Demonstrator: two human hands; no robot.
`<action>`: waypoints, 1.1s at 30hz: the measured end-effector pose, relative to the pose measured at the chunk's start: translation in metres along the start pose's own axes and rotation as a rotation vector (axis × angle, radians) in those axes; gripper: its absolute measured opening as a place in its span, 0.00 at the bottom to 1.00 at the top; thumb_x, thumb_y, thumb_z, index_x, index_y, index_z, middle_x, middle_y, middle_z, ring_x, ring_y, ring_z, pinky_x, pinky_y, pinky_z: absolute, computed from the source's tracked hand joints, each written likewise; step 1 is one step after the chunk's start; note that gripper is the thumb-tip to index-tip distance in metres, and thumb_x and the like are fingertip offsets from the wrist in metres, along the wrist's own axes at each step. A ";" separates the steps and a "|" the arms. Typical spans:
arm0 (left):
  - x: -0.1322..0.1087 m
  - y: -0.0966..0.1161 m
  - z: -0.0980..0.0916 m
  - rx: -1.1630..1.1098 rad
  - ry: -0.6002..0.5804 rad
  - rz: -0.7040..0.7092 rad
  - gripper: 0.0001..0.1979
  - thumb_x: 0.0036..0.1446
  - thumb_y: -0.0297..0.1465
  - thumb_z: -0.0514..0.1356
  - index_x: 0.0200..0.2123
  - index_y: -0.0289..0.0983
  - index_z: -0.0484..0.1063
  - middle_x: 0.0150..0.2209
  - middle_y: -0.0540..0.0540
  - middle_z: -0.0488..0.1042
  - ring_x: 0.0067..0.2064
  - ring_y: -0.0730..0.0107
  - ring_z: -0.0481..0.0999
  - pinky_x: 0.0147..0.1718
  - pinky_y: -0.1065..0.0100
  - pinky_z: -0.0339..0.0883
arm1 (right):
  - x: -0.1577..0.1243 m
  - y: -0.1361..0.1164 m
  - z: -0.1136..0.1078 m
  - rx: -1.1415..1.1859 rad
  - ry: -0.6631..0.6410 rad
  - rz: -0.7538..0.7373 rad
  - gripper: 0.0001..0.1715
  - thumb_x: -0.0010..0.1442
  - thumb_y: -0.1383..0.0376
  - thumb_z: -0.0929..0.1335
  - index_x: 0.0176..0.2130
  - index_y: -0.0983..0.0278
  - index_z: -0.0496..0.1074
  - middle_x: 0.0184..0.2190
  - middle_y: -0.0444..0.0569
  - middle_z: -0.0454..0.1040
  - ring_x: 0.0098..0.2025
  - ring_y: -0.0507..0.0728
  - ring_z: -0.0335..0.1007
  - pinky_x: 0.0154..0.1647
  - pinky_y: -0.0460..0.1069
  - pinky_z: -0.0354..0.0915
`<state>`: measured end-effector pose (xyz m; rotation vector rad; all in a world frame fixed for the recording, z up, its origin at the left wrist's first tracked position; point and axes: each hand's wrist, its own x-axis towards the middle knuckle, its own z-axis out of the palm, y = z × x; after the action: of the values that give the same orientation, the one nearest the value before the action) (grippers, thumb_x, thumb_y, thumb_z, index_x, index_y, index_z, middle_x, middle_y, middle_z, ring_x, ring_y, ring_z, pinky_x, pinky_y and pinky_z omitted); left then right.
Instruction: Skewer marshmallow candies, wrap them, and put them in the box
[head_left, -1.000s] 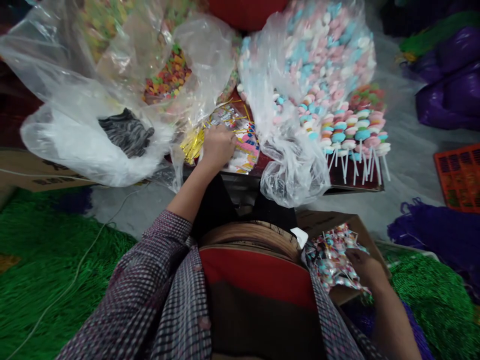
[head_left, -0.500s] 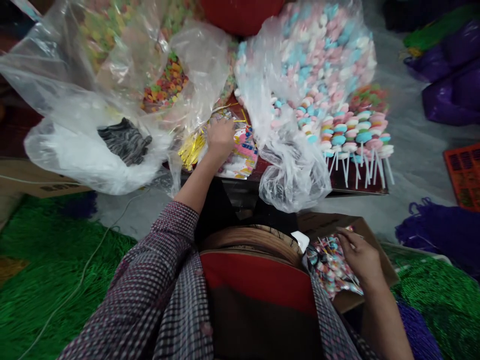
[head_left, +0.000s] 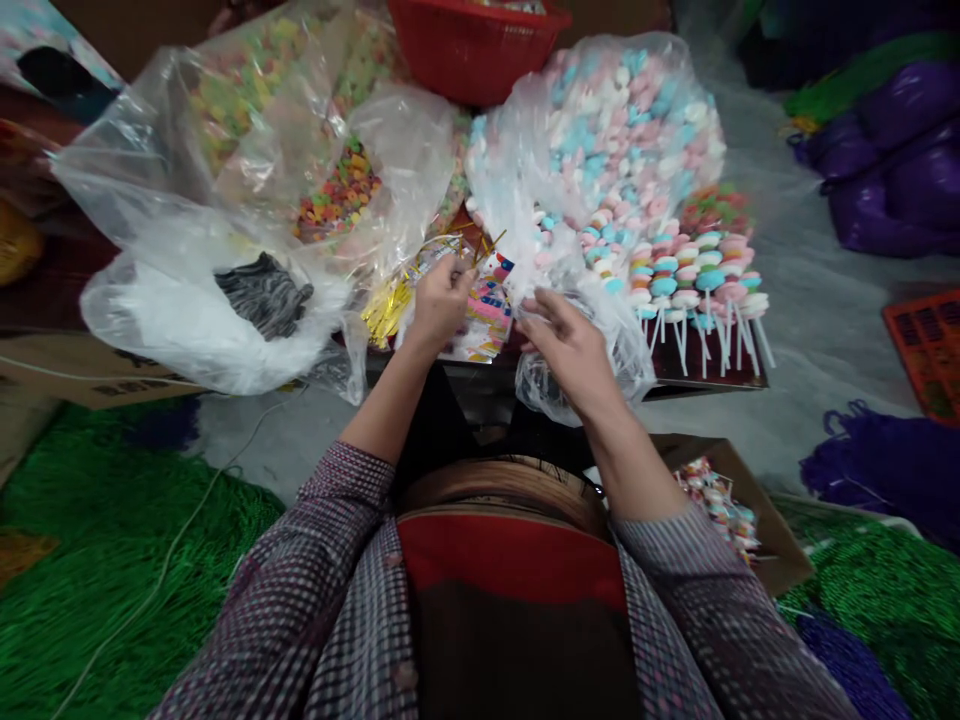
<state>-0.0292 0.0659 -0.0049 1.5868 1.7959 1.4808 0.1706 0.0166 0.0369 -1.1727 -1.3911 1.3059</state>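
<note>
From where I stand, a seated person in a checked shirt works at a dark red tabletop (head_left: 64, 290) crowded with bags of sweets. The left hand (head_left: 446, 300) has its fingers curled over a flat stack of colourfully printed wrappers (head_left: 487, 325) at the near edge; I cannot tell whether it pinches one. Gold ties (head_left: 386, 312) lie just left of it, a few more beyond its fingertips. The right hand (head_left: 566, 345) is open, thumb and fingers parted, over the crumpled end of a clear bag (head_left: 634, 125) full of pink, white and blue sweets. Beside that bag's near right side lie stacked sweets on white sticks (head_left: 697, 275), the sticks pointing towards the person. On the left, a large clear bag (head_left: 409, 140) holds small red, orange, yellow and green sweets. In front of it, a white plastic bag (head_left: 161, 325) has a dark grey bundle (head_left: 266, 295) on it. At the back stands a red basket (head_left: 476, 55), its contents mostly cut off from view. Low by the right forearm, an open cardboard box (head_left: 780, 545) contains shiny wrapped sweets (head_left: 724, 500), partly hidden by the sleeve
</note>
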 end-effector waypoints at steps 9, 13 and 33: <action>0.003 -0.008 -0.005 0.119 -0.009 -0.056 0.07 0.62 0.30 0.59 0.29 0.40 0.68 0.31 0.46 0.74 0.39 0.61 0.75 0.45 0.60 0.67 | 0.062 0.028 0.040 0.035 0.123 -0.011 0.14 0.56 0.53 0.73 0.35 0.61 0.74 0.25 0.38 0.67 0.29 0.50 0.63 0.35 0.47 0.68; 0.022 -0.026 -0.003 0.267 -0.037 -0.089 0.02 0.58 0.28 0.61 0.35 0.38 0.74 0.44 0.35 0.78 0.54 0.45 0.74 0.60 0.47 0.62 | 0.041 0.019 0.013 0.249 0.088 0.051 0.21 0.49 0.49 0.78 0.35 0.59 0.73 0.27 0.38 0.70 0.28 0.49 0.65 0.33 0.48 0.70; -0.053 0.064 -0.017 -0.756 -0.383 -0.420 0.20 0.52 0.47 0.72 0.28 0.39 0.70 0.26 0.52 0.73 0.26 0.76 0.72 0.29 0.71 0.71 | -0.008 0.000 -0.042 0.072 0.085 0.017 0.33 0.49 0.38 0.76 0.21 0.59 0.64 0.18 0.38 0.62 0.20 0.47 0.55 0.21 0.47 0.60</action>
<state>0.0086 0.0021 0.0358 0.9504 1.0664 1.3062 0.2133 0.0159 0.0396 -1.1805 -1.2654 1.2923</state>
